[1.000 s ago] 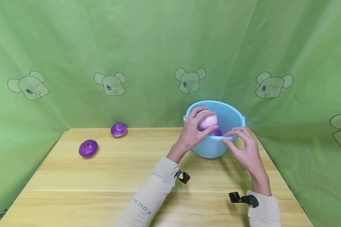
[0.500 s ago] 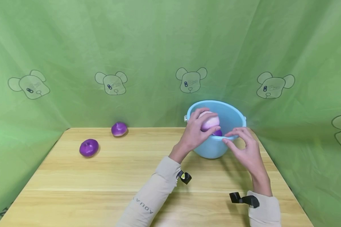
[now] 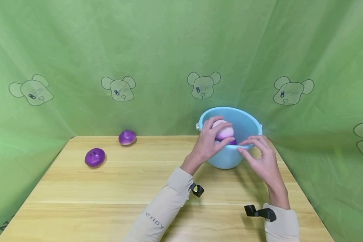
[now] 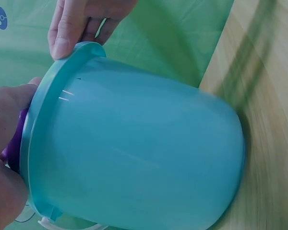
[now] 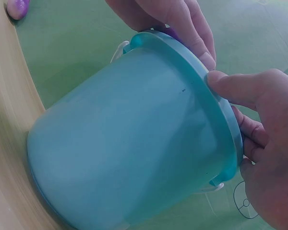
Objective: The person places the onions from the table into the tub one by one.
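My left hand [image 3: 206, 143] grips a purple-and-white onion [image 3: 224, 131] at the mouth of a light blue bucket [image 3: 225, 159], its pale side facing up. Deep purple shows just below the onion, between the thumb and the near rim. With thumb and fingers my right hand [image 3: 261, 159] pinches the bucket's front-right rim. In the right wrist view the right thumb lies outside the rim [image 5: 225, 108] and the fingers inside. The bucket stands upright on the table. Most of its inside is hidden by the left hand and the front wall.
Two more purple onions lie on the wooden table [image 3: 109, 191] at the left: one [image 3: 94, 157] closer to me, another [image 3: 127, 137] at the back edge. Green cloth [image 3: 160, 50] with bear-head drawings hangs behind and along both sides. The bucket's white handle [image 4: 72, 225] hangs down.
The left hand and the onion have shifted very slightly right over the bucket, and the onion has turned a little in the grip. The right hand keeps its hold on the rim.
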`<state>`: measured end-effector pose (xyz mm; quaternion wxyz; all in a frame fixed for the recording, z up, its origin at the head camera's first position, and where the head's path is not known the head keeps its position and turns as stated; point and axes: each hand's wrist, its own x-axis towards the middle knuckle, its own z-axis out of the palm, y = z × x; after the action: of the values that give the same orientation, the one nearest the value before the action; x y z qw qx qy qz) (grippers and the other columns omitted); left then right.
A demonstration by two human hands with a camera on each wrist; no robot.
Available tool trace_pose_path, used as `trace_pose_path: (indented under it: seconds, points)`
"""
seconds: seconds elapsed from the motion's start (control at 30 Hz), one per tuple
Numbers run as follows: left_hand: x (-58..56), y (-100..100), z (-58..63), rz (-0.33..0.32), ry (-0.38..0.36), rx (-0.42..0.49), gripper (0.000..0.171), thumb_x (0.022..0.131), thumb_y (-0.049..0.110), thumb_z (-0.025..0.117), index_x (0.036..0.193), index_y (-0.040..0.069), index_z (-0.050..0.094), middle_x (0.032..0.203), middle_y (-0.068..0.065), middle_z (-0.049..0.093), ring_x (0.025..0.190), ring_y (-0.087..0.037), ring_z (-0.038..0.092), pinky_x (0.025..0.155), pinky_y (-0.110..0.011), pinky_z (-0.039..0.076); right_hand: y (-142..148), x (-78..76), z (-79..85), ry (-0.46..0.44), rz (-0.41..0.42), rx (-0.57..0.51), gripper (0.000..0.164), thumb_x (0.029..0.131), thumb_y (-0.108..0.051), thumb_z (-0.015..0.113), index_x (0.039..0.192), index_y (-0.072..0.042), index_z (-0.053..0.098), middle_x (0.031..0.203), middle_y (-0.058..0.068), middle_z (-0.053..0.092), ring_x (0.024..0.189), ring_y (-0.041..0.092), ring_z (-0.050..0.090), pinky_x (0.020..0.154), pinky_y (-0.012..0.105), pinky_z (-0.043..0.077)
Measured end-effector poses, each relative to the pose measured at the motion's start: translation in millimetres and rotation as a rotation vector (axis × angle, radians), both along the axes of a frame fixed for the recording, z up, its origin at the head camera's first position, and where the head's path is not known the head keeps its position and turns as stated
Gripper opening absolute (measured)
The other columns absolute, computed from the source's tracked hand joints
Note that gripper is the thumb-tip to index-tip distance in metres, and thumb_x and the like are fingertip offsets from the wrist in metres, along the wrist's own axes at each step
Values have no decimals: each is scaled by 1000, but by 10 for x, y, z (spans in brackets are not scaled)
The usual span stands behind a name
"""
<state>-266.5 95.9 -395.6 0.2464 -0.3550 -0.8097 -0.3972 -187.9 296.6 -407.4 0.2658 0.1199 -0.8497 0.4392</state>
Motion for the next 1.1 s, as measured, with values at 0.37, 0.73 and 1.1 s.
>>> trace_pose_path:
  seconds: [0.37, 0.73, 1.1]
  points:
    - [0, 0, -12, 23, 27, -23, 45, 90, 34, 81, 130, 18, 69, 143, -12, 52, 132, -24, 47, 102, -28, 46, -4, 9, 4, -4, 4, -8, 19, 86, -4, 82, 104, -4, 74, 117, 7, 63, 116, 4, 48, 109, 58, 37]
    - [-2, -6, -15, 28, 35, -36, 44, 91, 35, 79, 131, 18, 69, 144, -12, 52, 133, -24, 47, 103, -28, 46, 11, 6, -17, -7, 7, -12, 21, 86, -3, 81, 106, -4, 74, 120, 10, 62, 117, 4, 47, 110, 63, 34]
    - [15, -6, 10, 28, -15, -58, 46, 92, 35, 79, 132, 18, 68, 144, -11, 52, 133, -26, 48, 104, -32, 48, 11, 9, -22, -9, 8, -14, 21, 87, -4, 81, 107, -4, 74, 120, 10, 62, 117, 4, 47, 110, 65, 33]
